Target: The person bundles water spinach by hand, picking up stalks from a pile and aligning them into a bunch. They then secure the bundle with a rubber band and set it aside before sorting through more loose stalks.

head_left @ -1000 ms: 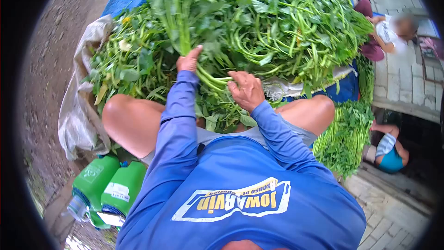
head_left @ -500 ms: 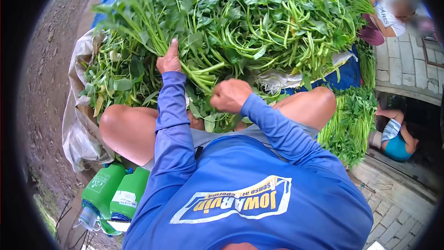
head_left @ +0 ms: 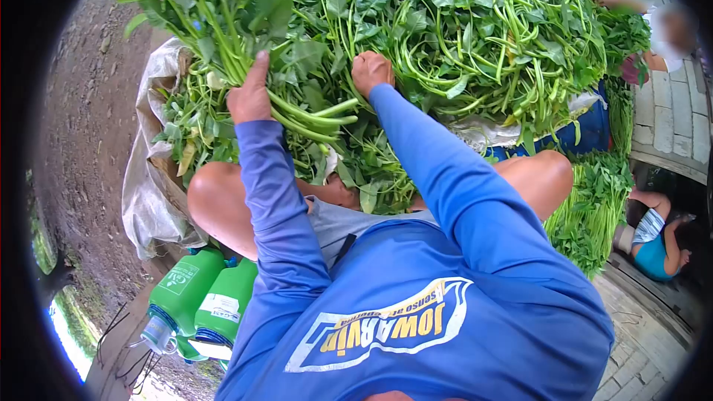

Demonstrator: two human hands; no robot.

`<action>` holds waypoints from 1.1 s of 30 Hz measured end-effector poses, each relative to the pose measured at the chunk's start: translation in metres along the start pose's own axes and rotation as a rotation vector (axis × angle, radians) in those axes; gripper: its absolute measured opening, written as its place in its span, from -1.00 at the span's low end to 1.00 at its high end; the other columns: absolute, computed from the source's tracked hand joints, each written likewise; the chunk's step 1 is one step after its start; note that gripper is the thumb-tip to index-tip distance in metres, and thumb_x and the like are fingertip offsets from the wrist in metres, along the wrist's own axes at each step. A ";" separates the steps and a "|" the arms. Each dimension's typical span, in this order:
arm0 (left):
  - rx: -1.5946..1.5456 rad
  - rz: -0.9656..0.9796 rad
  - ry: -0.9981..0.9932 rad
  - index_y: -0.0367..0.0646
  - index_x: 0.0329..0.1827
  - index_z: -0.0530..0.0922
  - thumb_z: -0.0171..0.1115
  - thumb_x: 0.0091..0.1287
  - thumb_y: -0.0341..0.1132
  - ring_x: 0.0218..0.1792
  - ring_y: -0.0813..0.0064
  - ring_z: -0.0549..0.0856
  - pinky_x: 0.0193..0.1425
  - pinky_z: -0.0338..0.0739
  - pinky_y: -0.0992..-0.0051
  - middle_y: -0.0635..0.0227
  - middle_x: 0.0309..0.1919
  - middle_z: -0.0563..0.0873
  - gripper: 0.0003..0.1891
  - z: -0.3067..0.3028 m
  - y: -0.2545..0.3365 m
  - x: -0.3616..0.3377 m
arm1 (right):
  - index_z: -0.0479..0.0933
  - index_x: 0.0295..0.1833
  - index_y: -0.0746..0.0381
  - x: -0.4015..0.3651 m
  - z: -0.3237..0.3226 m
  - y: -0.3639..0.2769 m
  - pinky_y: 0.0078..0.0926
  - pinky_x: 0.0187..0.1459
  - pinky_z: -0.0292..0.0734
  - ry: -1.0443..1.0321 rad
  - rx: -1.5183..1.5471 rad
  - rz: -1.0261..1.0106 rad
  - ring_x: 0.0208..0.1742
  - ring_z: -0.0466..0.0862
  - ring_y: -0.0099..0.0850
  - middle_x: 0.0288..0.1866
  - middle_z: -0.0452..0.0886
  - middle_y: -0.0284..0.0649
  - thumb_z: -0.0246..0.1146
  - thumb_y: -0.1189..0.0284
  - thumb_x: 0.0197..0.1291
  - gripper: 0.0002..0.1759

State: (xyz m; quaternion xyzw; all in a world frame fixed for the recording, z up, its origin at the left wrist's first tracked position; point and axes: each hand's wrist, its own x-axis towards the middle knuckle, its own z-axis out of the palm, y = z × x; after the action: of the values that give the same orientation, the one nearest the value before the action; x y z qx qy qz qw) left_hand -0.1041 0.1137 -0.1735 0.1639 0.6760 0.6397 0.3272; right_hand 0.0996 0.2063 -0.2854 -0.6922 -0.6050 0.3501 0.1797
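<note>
My left hand (head_left: 251, 96) is closed round a bunch of water spinach (head_left: 223, 44), thumb pointing up along the stems. The bunch's leaves fan out to the upper left, and its pale cut ends stick out to the right of the hand. My right hand (head_left: 373, 73) is a fist at the near side of a large heap of water spinach (head_left: 453, 37). A green stem runs along its left edge into the fingers, which are partly hidden. Loose leaves and stems (head_left: 382, 171) lie between my bent knees.
A whitish woven sack (head_left: 152, 178) hangs at the left edge. Green jugs (head_left: 182, 289) stand at my lower left. Stacked greens (head_left: 594, 204) lie beyond my right knee. One person (head_left: 661, 37) handles greens at the upper right; a child (head_left: 657, 241) sits lower down on the right.
My right hand has moved from the cut ends of the held bunch forward to the heap. My left hand keeps the bunch, shifted slightly left. The view has tilted a little.
</note>
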 end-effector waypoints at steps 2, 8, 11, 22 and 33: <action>-0.029 0.002 -0.035 -0.37 0.25 0.69 0.62 0.30 -0.15 -0.04 0.48 0.68 0.15 0.57 0.45 0.26 0.06 0.78 -0.43 -0.001 -0.004 -0.006 | 0.79 -0.08 0.16 0.020 0.007 -0.009 -0.07 0.19 0.65 -0.079 -0.022 0.136 0.09 0.75 0.10 0.07 0.77 0.07 0.28 0.13 0.24 -0.63; 0.102 -0.049 -0.036 -0.35 0.09 0.76 0.61 0.31 -0.15 -0.23 0.56 0.67 -0.02 0.58 0.45 0.35 -0.15 0.82 -0.54 0.001 -0.023 -0.009 | 0.69 0.09 0.23 0.042 -0.004 0.005 -0.43 -0.16 0.66 -0.367 0.427 0.097 -0.20 0.74 -0.44 -0.10 0.81 -0.25 0.39 0.29 0.34 -0.69; 0.087 -0.070 -0.044 -0.35 -0.05 0.78 0.63 0.29 -0.13 -0.39 0.58 0.60 -0.22 0.54 0.45 0.40 -0.32 0.78 -0.58 0.002 -0.046 -0.002 | 0.60 0.18 0.17 0.013 -0.062 -0.020 -0.60 -0.31 0.53 -0.465 0.778 0.116 -0.25 0.66 -0.60 -0.15 0.75 -0.34 0.36 0.28 0.46 -0.70; 0.167 0.039 -0.109 -0.35 -0.10 0.78 0.59 0.30 -0.18 -0.40 0.57 0.62 -0.18 0.58 0.41 0.39 -0.33 0.81 -0.64 0.025 -0.054 -0.021 | 0.69 0.02 0.34 -0.057 -0.201 -0.086 -0.65 -0.13 0.62 -0.131 0.674 -0.369 -0.24 0.67 -0.67 -0.22 0.76 -0.36 0.44 0.50 0.30 -0.77; 0.257 -0.118 -0.250 -0.27 0.02 0.78 0.56 0.23 0.25 -0.16 0.32 0.77 0.02 0.64 0.37 0.16 -0.12 0.85 -0.33 0.056 -0.077 -0.030 | 0.76 0.06 0.31 -0.045 -0.153 -0.073 -0.34 -0.08 0.71 0.282 -0.140 -0.938 -0.19 0.83 -0.19 -0.15 0.82 0.00 0.41 0.33 0.27 -0.66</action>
State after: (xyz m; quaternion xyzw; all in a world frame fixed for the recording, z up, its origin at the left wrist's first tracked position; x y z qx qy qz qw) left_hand -0.0307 0.1273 -0.2395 0.2425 0.7147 0.5024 0.4219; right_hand 0.1536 0.2043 -0.1188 -0.3965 -0.8431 0.0929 0.3511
